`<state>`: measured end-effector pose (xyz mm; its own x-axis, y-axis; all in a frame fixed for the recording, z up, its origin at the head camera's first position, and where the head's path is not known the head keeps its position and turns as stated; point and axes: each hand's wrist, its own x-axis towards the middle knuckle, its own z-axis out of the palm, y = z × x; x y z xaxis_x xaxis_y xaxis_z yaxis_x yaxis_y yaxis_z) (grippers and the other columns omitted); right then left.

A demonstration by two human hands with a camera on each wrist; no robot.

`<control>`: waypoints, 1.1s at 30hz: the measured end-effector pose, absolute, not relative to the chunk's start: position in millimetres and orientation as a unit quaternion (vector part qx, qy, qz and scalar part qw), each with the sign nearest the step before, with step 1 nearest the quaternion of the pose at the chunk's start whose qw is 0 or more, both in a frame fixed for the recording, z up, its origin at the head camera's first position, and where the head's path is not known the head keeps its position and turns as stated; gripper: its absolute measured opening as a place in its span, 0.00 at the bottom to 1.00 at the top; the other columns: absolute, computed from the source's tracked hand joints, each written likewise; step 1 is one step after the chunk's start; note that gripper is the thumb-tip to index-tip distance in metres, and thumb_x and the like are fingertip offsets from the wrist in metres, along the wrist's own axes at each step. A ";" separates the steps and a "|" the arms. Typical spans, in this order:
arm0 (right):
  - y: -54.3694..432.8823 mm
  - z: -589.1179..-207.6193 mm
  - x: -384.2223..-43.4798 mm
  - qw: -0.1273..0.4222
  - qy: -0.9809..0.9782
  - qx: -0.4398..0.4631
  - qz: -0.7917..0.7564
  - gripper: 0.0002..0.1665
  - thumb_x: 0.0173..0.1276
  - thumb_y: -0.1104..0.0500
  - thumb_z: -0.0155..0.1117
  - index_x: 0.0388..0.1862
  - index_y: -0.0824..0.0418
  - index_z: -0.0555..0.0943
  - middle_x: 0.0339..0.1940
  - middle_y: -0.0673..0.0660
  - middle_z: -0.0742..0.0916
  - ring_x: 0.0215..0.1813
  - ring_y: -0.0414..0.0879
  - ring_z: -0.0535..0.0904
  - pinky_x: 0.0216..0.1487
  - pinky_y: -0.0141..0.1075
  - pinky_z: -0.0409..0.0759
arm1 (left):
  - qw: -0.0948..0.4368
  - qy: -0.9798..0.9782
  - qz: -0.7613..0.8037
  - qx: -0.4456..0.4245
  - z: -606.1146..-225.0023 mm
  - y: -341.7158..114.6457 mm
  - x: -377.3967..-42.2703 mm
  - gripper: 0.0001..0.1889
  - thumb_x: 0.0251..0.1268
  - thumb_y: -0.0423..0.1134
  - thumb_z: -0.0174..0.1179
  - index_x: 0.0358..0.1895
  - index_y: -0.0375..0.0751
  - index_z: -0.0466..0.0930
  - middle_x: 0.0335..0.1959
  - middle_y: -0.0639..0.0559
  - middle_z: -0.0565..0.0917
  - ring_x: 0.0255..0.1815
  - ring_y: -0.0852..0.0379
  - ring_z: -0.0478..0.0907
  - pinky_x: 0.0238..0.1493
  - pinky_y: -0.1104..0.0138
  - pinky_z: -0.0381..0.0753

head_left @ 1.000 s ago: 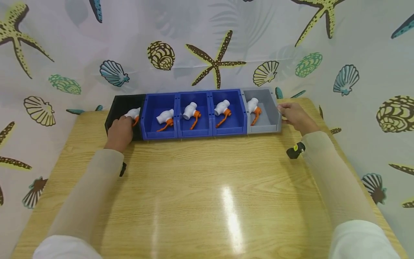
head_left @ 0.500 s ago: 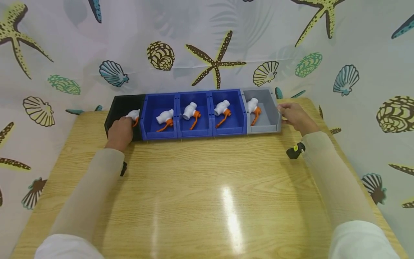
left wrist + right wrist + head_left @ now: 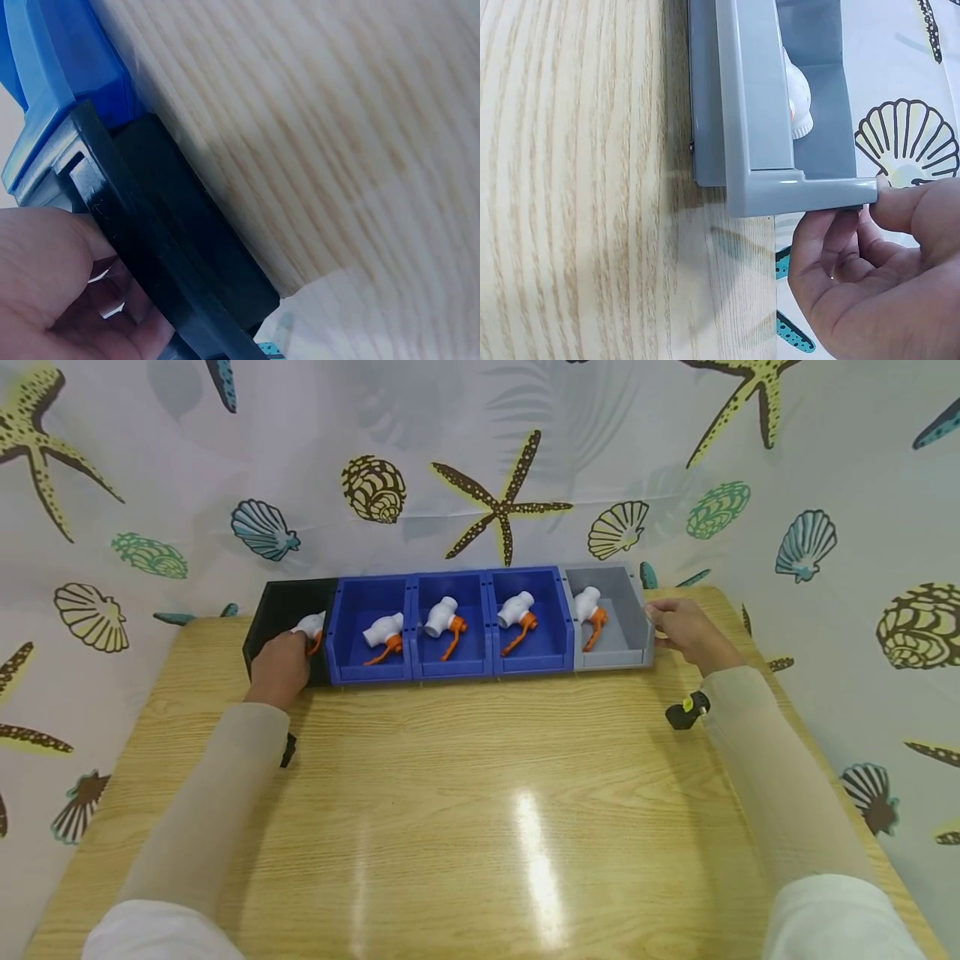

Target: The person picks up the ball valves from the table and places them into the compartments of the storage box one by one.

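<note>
My left hand [image 3: 281, 665] reaches into the black bin [image 3: 296, 593] at the row's left end. Its fingers grip a white ball valve [image 3: 310, 624] with an orange lever, partly hidden by the hand. In the left wrist view the thumb and curled fingers sit behind the front wall of the black bin [image 3: 187, 232]. At the other end, my right hand [image 3: 686, 627] pinches the right side wall of the grey bin [image 3: 617, 657] between thumb and fingers. Inside this bin lies another ball valve [image 3: 587, 604], only partly visible in the right wrist view.
Between the end bins stand three blue bins [image 3: 454, 668], each with a white ball valve [image 3: 384, 631] with an orange lever. All sit along the back of the wooden table [image 3: 450, 793], against a curtain [image 3: 300, 443] printed with shells and starfish.
</note>
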<state>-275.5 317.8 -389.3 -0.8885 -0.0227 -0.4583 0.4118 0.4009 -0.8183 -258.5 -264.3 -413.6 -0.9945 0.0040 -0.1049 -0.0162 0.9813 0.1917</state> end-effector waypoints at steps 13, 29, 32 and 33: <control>317.5 -389.5 -276.6 0.187 0.808 0.117 -0.546 0.31 0.77 0.53 0.39 0.71 0.69 0.53 0.68 0.66 0.61 0.69 0.57 0.58 0.62 0.48 0.65 | 0.075 0.986 0.149 0.005 -415.4 -270.4 -260.6 0.08 0.67 0.31 0.50 0.43 0.28 0.74 0.41 0.31 0.78 0.41 0.38 0.76 0.40 0.46 0.73; 316.4 -389.2 -274.8 0.189 0.811 0.117 -0.541 0.32 0.76 0.52 0.39 0.71 0.69 0.51 0.69 0.66 0.60 0.69 0.57 0.57 0.62 0.48 0.65 | 0.032 0.984 0.170 0.029 -414.3 -276.3 -242.0 0.11 0.70 0.34 0.47 0.47 0.29 0.74 0.39 0.35 0.79 0.33 0.44 0.75 0.34 0.51 0.74; 315.2 -389.6 -274.8 0.185 0.811 0.121 -0.541 0.32 0.77 0.53 0.39 0.71 0.70 0.52 0.68 0.67 0.61 0.68 0.57 0.58 0.62 0.48 0.65 | -0.001 0.983 0.179 0.028 -410.4 -278.3 -237.0 0.11 0.69 0.34 0.49 0.46 0.30 0.75 0.37 0.37 0.80 0.32 0.45 0.75 0.33 0.52 0.74; 314.9 -389.8 -274.8 0.186 0.812 0.122 -0.540 0.32 0.76 0.52 0.39 0.71 0.70 0.52 0.68 0.66 0.61 0.68 0.57 0.58 0.62 0.48 0.65 | -0.014 0.983 0.183 0.027 -408.8 -279.1 -235.2 0.10 0.69 0.34 0.50 0.46 0.31 0.75 0.37 0.37 0.80 0.31 0.45 0.74 0.33 0.52 0.73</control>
